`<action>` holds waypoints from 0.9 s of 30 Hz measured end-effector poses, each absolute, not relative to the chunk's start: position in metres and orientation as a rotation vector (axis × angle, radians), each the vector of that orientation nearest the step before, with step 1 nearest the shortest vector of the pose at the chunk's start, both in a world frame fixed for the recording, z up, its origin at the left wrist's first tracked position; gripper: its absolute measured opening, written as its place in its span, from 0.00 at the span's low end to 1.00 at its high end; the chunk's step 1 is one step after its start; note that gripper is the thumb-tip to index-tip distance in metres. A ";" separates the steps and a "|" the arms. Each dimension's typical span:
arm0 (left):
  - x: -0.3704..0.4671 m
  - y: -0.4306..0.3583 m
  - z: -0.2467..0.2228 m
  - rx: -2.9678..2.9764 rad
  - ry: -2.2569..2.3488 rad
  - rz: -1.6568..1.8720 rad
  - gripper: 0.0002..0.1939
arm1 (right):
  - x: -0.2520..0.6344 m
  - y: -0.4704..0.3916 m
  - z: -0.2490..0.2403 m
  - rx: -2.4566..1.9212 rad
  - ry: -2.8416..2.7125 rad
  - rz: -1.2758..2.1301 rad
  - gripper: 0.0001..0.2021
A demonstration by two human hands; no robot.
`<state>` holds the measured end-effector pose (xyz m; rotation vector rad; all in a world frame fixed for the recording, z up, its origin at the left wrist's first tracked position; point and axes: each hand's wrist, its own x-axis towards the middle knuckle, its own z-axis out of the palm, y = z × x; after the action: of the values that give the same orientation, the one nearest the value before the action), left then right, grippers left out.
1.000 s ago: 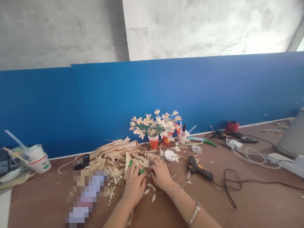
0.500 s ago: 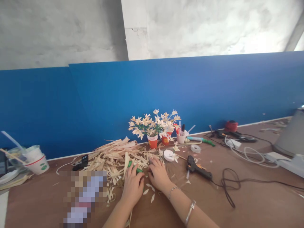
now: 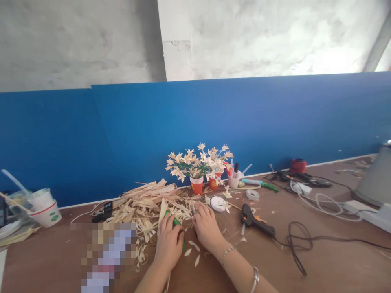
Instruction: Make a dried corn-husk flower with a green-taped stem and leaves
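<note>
My left hand (image 3: 169,242) lies over a slim bright-green thing (image 3: 176,222), its fingers curled round it. More green shows beside the thumb, but the hand hides most of its shape, so its kind cannot be told. My right hand (image 3: 208,228) is a little to the right, its fingers bent and close together near the edge of a heap of pale dried husk strips (image 3: 149,211). A small dark tip sticks out by its fingertips; what it belongs to is hidden. Several cut pale petals (image 3: 197,260) rest on the brown table between my wrists.
Paper cups (image 3: 197,186) of pale flowers stand behind my hands. A white tape roll (image 3: 218,203) and black glue gun (image 3: 256,221) with its cable lie to the right. Further off are a power strip (image 3: 360,208), white cables and, at left, a white cup (image 3: 47,213).
My right hand's fingers have drawn together, and a dark tip now shows by them. The green thing under my left hand has turned and shows more below the thumb.
</note>
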<state>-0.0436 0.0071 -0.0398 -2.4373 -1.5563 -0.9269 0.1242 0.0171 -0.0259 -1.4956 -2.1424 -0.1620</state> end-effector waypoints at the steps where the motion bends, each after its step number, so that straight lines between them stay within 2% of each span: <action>1: -0.044 0.007 -0.040 -2.437 -1.554 -0.936 0.09 | 0.126 0.017 -0.025 -1.483 -2.129 -0.194 0.12; 7: -0.038 0.005 -0.032 -2.323 -1.520 -1.148 0.12 | 0.132 0.014 -0.020 -1.462 -2.110 -0.243 0.10; 11: -0.035 0.003 -0.029 -2.371 -1.405 -1.120 0.16 | 0.126 0.009 -0.017 -1.364 -2.166 -0.220 0.07; 15: -0.035 0.006 -0.032 -2.385 -1.416 -1.107 0.13 | 0.120 0.008 -0.015 -1.270 -2.148 -0.197 0.09; 19: -0.036 0.011 -0.036 -2.331 -1.505 -1.199 0.11 | 0.124 0.012 -0.020 -1.411 -2.036 -0.156 0.10; 23: -0.037 0.014 -0.037 -2.336 -1.544 -1.263 0.10 | 0.127 0.011 -0.022 -1.361 -1.903 0.096 0.14; 27: -0.036 0.013 -0.037 -2.381 -1.504 -1.296 0.09 | 0.120 0.006 -0.018 -1.136 -1.784 0.431 0.09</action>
<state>-0.0361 0.0132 -0.0371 -2.3815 -1.5043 -1.2964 0.1203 0.0063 -0.0181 -1.1365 -1.7842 0.4314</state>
